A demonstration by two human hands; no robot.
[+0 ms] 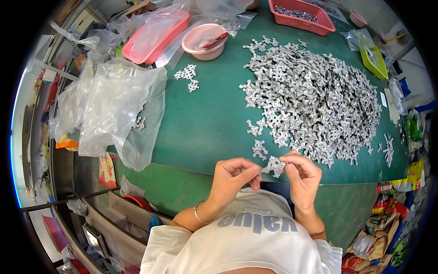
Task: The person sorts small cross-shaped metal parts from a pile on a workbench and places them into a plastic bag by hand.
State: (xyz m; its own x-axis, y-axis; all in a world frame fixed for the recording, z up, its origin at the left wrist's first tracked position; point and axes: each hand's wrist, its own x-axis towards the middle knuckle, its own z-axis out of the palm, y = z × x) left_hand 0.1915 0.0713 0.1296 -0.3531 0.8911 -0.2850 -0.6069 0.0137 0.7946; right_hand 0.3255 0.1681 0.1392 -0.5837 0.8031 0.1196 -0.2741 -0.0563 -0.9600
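Observation:
Close to the table's near edge, a small silver metal casting (274, 167) is held up between my two hands. My left hand (236, 174) is closed, pinching its left side between thumb and fingers. My right hand (301, 172) grips its right end, thumb against the curled fingers. Just beyond lies a loose casting of the same sort (259, 150), with another (254, 128) behind it. A big heap of such castings (315, 100) covers the right part of the green table. The fingertips hide parts of the held piece.
On the green table (205, 118), a few castings (186, 75) lie apart at the middle left. Clear plastic bags (121, 105) drape the left edge. Behind are a pink tray (157, 41), a pink bowl (204, 43), a red tray of metal parts (303, 18) and a yellow-green tray (375, 61).

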